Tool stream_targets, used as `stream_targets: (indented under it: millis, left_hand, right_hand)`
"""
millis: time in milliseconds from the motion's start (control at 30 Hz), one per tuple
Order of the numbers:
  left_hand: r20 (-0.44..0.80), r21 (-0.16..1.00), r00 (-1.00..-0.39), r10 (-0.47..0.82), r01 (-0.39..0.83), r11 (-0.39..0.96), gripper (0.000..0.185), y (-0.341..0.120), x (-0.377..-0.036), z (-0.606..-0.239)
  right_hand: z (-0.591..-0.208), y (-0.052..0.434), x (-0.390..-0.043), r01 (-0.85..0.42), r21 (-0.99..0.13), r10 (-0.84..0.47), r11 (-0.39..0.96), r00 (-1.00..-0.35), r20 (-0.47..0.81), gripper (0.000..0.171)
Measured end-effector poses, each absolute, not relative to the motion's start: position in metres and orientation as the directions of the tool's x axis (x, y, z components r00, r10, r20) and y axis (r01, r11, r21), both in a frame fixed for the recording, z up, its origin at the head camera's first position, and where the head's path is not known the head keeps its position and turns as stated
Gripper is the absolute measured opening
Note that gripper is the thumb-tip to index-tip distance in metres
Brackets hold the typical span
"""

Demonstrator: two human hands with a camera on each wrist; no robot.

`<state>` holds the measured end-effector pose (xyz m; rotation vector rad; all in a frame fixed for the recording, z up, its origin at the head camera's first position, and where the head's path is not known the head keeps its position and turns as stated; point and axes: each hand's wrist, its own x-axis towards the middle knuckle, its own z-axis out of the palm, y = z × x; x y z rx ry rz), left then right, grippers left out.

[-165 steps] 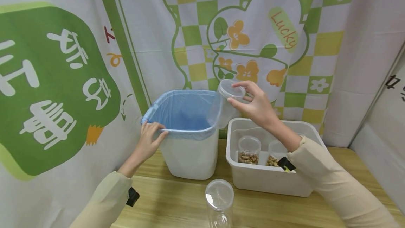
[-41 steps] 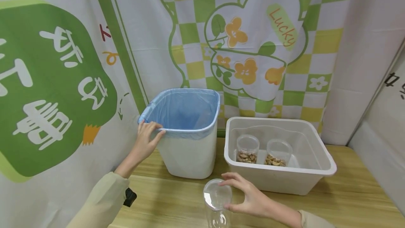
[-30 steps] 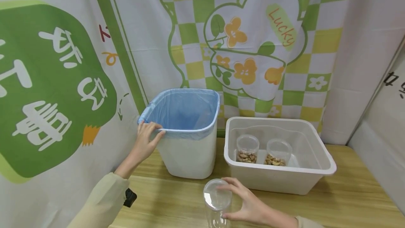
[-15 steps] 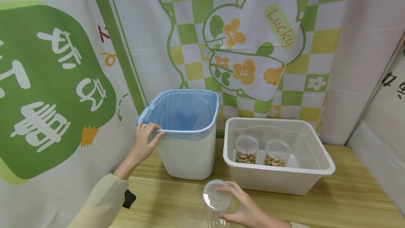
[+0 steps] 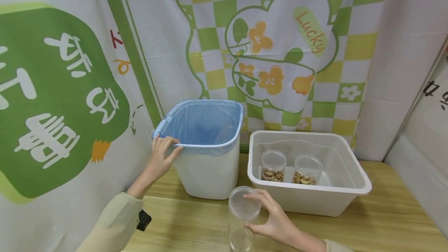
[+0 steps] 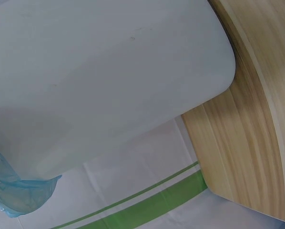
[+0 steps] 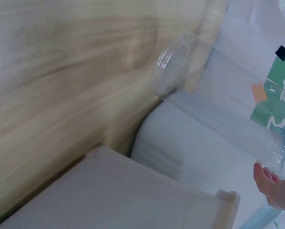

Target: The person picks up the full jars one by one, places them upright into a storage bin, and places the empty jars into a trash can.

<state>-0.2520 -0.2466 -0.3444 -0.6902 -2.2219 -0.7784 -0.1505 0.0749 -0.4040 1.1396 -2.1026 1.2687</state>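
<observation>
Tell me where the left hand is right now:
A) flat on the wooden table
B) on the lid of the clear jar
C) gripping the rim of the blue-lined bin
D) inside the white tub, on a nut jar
C. The left hand curls over the near-left rim of the blue-lined bin, while the right hand holds the clear jar in front of the white tub.

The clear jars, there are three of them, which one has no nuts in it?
The empty jar at the front of the table, gripped near its lid by the right hand. The two jars in the white tub both hold nuts.
</observation>
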Motion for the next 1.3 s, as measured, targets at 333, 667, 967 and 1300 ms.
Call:
stream_targets:
  millis: [333, 667, 967, 1300]
  left_hand:
    - [0.725, 0.340, -0.644, 0.244, 0.643, 0.686, 0.008, -0.248, -0.253, -0.346]
    - [0.731, 0.336, -0.636, 0.247, 0.650, 0.681, 0.008, -0.248, -0.253, -0.345]
    - [0.723, 0.341, -0.645, 0.247, 0.644, 0.685, 0.008, -0.248, -0.253, -0.345]
    - [0.739, 0.329, -0.629, 0.242, 0.650, 0.685, 0.009, -0.247, -0.255, -0.348]
  right_hand:
    - [-0.393, 0.086, -0.171, -0.814, -0.531, -0.400, 0.237, -0.580, 0.710, 0.065]
    - [-0.374, 0.099, -0.187, -0.775, -0.607, -0.360, 0.177, -0.625, 0.693, 0.064]
    - [-0.344, 0.109, -0.194, -0.726, -0.676, -0.316, 0.125, -0.676, 0.666, 0.062]
    - [-0.319, 0.107, -0.202, -0.751, -0.658, -0.262, 0.052, -0.646, 0.717, 0.061]
